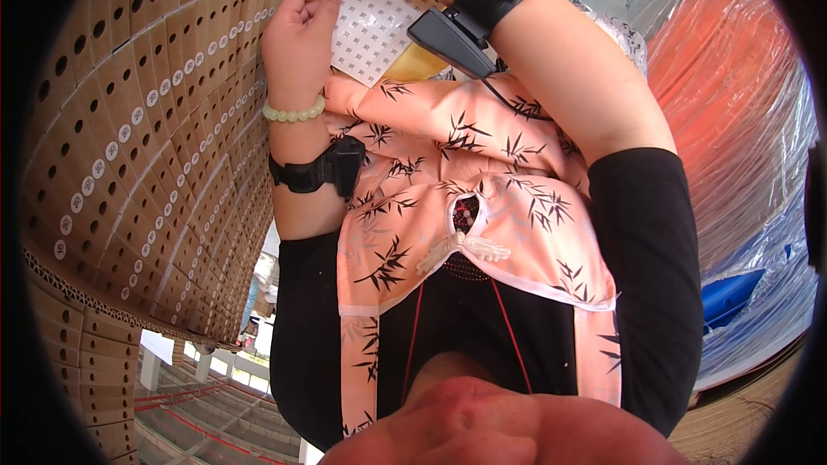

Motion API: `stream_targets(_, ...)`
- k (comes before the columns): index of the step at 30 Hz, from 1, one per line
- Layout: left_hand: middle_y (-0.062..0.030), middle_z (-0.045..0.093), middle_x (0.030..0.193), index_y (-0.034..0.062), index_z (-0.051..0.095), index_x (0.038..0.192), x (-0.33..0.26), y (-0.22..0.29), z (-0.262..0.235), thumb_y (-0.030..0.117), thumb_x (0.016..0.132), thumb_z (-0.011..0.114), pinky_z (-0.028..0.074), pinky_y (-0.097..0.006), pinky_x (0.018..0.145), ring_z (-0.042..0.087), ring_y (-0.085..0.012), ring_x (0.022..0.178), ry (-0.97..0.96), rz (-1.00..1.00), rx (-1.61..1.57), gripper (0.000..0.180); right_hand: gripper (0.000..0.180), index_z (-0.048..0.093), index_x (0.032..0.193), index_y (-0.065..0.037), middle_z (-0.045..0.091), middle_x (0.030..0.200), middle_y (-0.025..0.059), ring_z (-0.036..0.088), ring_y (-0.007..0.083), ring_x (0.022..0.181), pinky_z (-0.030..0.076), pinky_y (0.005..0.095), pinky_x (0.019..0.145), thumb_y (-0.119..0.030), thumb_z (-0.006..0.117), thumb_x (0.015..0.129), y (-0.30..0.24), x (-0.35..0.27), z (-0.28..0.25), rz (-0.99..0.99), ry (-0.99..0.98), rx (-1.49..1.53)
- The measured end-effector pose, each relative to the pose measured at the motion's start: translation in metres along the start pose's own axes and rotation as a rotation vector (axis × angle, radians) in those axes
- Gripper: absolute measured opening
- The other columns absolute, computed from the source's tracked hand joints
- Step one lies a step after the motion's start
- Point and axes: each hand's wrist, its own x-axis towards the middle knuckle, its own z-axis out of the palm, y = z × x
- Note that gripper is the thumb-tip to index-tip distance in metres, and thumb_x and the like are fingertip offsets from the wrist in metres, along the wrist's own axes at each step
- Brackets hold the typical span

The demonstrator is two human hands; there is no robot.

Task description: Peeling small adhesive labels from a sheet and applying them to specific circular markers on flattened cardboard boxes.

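The left hand [297, 30] is loosely curled, holding nothing visible, its fingertips at the left edge of a white sticker sheet [372, 27]. The sheet lies between both arms, beside the stacked perforated cardboard boxes [146, 146]. The right hand is out of view.

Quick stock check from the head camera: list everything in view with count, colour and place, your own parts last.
Stacked cardboard boxes: many, brown with round holes and small white round stickers, filling the left.
Sticker sheet: one, white with small dark squares, top centre beside the left hand.
Plastic-wrapped bundles: orange above, blue below, right edge.
Patterned top: one, peach with black leaf print, centre.
Bead bracelet: one, pale green, left wrist.
Wrist devices: two, black, one per wrist.
Left hand: curled, at the boxes.
Right hand: out of frame; its forearm crosses top right.
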Motion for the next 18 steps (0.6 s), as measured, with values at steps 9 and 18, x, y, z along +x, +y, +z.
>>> stream_targets(9,-0.0014,0.065,0.082,-0.0043,0.062,0.105,-0.002,0.005,0.003,0.010,0.090,0.062,0.046,-0.017,0.062,0.056,-0.0036,0.070,-0.055,-0.027,-0.011,0.021,0.037,0.062,0.083,-0.005,0.061,0.082,0.0144,0.063,0.0327,0.079,0.051,0.0410,0.068,-0.039,0.073,0.071,0.011,0.020,-0.027,-0.162,-0.104,-0.409)
stream_targets(18,-0.0029,0.066,0.087,-0.0039,0.065,0.102,-0.006,0.008,-0.004,0.012,0.090,0.064,0.047,-0.019,0.067,0.058,-0.0051,0.075,0.000,0.073,0.011,0.020,0.031,0.063,0.076,-0.003,0.062,0.071,0.0149,0.061,0.0324,0.067,0.049,0.0389,0.062,-0.032,0.071,0.073,0.005,0.033,-0.036,-0.134,-0.268,-0.093)
